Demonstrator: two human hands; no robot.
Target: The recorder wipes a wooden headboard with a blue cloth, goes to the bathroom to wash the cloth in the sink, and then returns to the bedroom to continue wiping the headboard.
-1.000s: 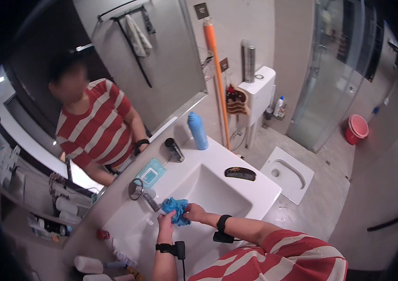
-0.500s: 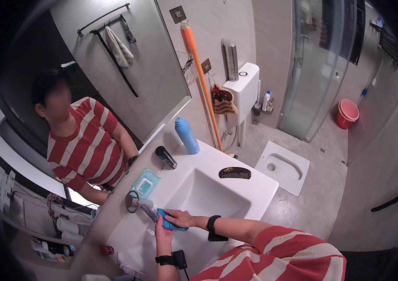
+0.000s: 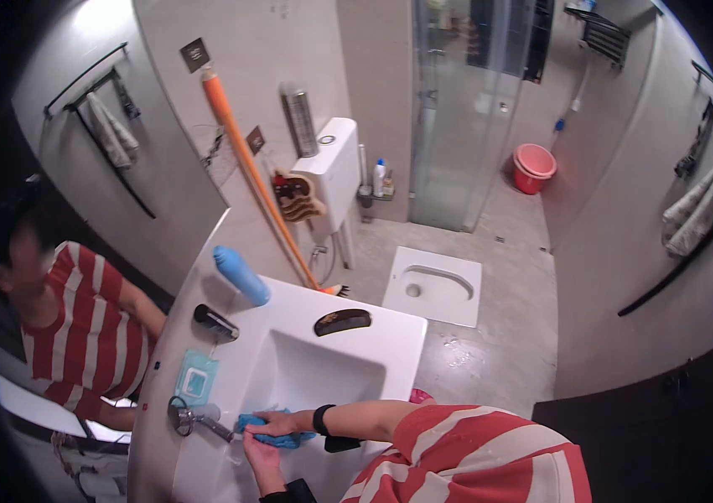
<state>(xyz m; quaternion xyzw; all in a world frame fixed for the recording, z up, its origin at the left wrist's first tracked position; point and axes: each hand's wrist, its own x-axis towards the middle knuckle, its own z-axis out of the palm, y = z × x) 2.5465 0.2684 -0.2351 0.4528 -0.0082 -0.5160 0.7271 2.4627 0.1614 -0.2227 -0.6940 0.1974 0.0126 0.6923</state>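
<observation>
A crumpled blue cloth (image 3: 293,440) is bunched between my hands, right by the faucet (image 3: 212,425) over the white sink basin (image 3: 314,365). My right hand (image 3: 281,424) lies over the cloth from above, its fingers bent onto it. From below, my left hand (image 3: 262,461) is turned palm up and grips the cloth's near side; its fingertips are partly hidden. Whether water is running cannot be made out.
On the counter are a teal wipes pack (image 3: 197,379), a black bottle (image 3: 216,322), a blue spray can (image 3: 241,276) and a dark comb (image 3: 342,322). A mirror (image 3: 121,210) stands at left. Beyond are an orange pole (image 3: 247,159), a squat toilet (image 3: 433,287) and red buckets (image 3: 533,168).
The view has swung to the right, bringing a hanging towel on the right wall into sight. Both hands stay at the faucet, and the blue cloth looks more spread out between them.
</observation>
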